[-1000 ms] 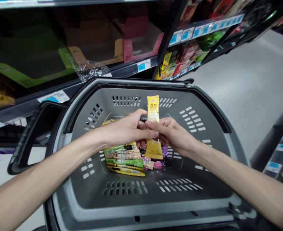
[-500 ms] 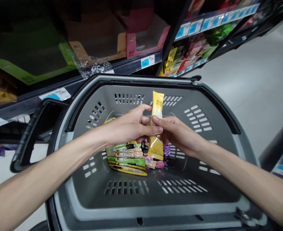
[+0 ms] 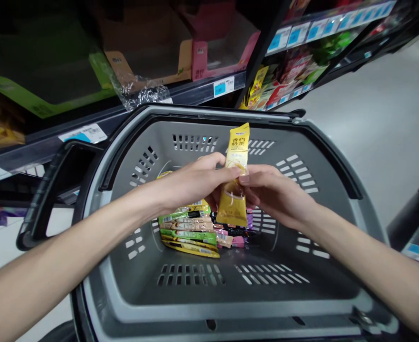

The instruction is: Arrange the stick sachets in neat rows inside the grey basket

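A slim yellow milk tea sachet [image 3: 237, 142] is held upright above the shopping basket, its printed front facing me. My left hand [image 3: 209, 178] grips it from the left, thumb across its middle. From the right, my right hand [image 3: 270, 187] pinches the same sachet at about mid-height, the thumbs close together. Below both hands, several stick sachets [image 3: 191, 232] in green, yellow, beige, pink and purple lie in the grey basket [image 3: 252, 299]. My hands and the yellow sachet hide part of that pile.
Beyond the basket runs a dark shelf with open display boxes in green, tan [image 3: 148, 71] and pink [image 3: 209, 61]. Crumpled clear plastic [image 3: 138, 92] hangs at the shelf edge. Bagged goods [image 3: 284, 80] fill shelves further right. The basket's black handle [image 3: 34, 209] sticks out left.
The yellow sachet has risen slightly and turned so its printing faces me more squarely. My right thumb has slid lower on it. The view has shifted slightly.
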Demonstrator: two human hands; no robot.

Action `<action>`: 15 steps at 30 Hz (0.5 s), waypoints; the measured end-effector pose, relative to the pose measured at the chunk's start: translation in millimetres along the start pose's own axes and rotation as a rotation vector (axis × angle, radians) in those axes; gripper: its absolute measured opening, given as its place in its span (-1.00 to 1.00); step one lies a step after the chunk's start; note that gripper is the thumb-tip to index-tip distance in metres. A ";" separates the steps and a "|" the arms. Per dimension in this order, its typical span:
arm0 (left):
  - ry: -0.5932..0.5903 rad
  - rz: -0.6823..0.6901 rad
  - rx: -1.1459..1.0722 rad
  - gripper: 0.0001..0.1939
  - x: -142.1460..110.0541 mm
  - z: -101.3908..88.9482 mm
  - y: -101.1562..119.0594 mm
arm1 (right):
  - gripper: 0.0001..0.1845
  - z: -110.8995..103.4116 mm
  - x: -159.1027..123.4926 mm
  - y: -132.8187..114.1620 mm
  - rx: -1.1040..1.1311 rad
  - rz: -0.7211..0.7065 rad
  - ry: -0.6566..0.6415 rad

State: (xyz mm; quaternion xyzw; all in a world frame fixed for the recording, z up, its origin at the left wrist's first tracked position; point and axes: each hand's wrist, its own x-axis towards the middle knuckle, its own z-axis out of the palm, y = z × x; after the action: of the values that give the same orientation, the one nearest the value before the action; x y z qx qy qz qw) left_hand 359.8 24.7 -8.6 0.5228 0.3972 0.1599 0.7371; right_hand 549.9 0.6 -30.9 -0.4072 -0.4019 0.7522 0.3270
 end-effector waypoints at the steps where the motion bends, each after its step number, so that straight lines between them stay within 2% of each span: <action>1: 0.002 0.003 0.001 -0.71 0.2 0.1 -0.4 | -0.83 0.8 -0.8 0.1 0.005 0.000 0.000; 9: 0.001 0.049 0.032 -0.75 -0.2 -4.0 -3.8 | -0.63 5.4 -0.4 2.3 0.056 0.013 0.027; 15: -0.015 0.043 0.108 -0.76 -0.3 -2.4 -0.6 | -0.64 -0.7 2.2 3.7 -0.147 -0.052 0.053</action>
State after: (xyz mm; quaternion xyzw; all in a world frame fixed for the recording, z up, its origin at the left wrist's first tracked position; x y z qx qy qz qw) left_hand 357.6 25.8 -9.3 0.5714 0.3884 0.1499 0.7072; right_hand 549.0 0.9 -35.1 -0.4391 -0.4579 0.7008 0.3261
